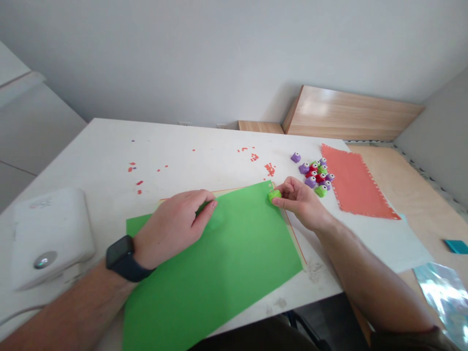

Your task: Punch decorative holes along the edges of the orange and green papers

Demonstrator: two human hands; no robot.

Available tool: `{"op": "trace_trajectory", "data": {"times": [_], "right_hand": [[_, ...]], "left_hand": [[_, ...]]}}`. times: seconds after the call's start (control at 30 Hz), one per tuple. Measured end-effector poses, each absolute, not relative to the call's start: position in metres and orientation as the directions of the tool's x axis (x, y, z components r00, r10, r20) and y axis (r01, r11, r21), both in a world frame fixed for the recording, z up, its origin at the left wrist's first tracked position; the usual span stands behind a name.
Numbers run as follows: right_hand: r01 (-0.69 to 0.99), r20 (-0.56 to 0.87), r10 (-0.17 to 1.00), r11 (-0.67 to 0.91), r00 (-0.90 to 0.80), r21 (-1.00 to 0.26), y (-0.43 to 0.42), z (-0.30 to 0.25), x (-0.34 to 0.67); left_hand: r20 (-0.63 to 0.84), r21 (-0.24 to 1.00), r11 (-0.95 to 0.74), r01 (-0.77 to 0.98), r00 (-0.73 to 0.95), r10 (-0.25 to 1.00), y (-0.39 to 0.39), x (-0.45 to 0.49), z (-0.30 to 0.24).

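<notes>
A large green paper sheet (226, 253) lies on the white table (109, 156) in front of me, over a cream sheet with a red edge. My left hand (175, 224), with a dark watch on the wrist, rests on the sheet's far edge, fingers curled and pinching it. My right hand (302, 200) is closed around a small green paper punch (274, 195) at the sheet's far right corner.
A cluster of purple, red and green punches (316, 173) sits right of my hand, beside an orange-red sheet with punched edges (354, 183). Red paper bits (269, 169) are scattered across the table. A white device (47, 234) stands at the left. Wooden boards lean at the back right.
</notes>
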State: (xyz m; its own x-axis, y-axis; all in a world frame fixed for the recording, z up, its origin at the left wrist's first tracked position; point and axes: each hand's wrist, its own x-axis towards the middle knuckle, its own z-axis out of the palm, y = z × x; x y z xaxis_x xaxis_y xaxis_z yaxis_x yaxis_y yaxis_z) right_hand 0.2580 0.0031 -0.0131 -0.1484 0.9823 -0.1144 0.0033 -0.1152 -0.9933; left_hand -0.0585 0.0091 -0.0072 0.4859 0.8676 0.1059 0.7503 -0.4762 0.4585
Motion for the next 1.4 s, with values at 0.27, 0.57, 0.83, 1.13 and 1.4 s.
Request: {"op": "trace_trajectory", "data": {"times": [0.27, 0.57, 0.83, 1.13, 1.4], "right_hand": [[-0.017, -0.09, 0.988, -0.093, -0.126, -0.996, 0.0022, -0.016, 0.2536], [0.024, -0.108, 0.984, -0.105, -0.139, -0.994, 0.0023, -0.0165, 0.2542], [0.091, -0.077, 0.984, -0.063, -0.162, -0.994, 0.0005, -0.0138, 0.2543], [0.143, -0.054, 0.985, -0.03, -0.165, -0.989, -0.0007, -0.0114, 0.2528], [0.22, -0.056, 0.984, -0.017, -0.171, -0.975, -0.0007, -0.0157, 0.2536]], "left_hand": [[0.107, 0.453, -0.472, 0.756, 0.48, 0.871, 0.0089, -0.0588, -0.0066], [0.108, 0.455, -0.481, 0.749, 0.49, 0.865, 0.0081, -0.058, -0.0055], [0.102, 0.452, -0.474, 0.756, 0.484, 0.869, 0.0088, -0.0574, -0.0054], [0.105, 0.453, -0.474, 0.756, 0.482, 0.87, 0.0084, -0.0583, -0.0052], [0.099, 0.455, -0.472, 0.755, 0.484, 0.87, 0.0076, -0.0583, -0.0065]]}}
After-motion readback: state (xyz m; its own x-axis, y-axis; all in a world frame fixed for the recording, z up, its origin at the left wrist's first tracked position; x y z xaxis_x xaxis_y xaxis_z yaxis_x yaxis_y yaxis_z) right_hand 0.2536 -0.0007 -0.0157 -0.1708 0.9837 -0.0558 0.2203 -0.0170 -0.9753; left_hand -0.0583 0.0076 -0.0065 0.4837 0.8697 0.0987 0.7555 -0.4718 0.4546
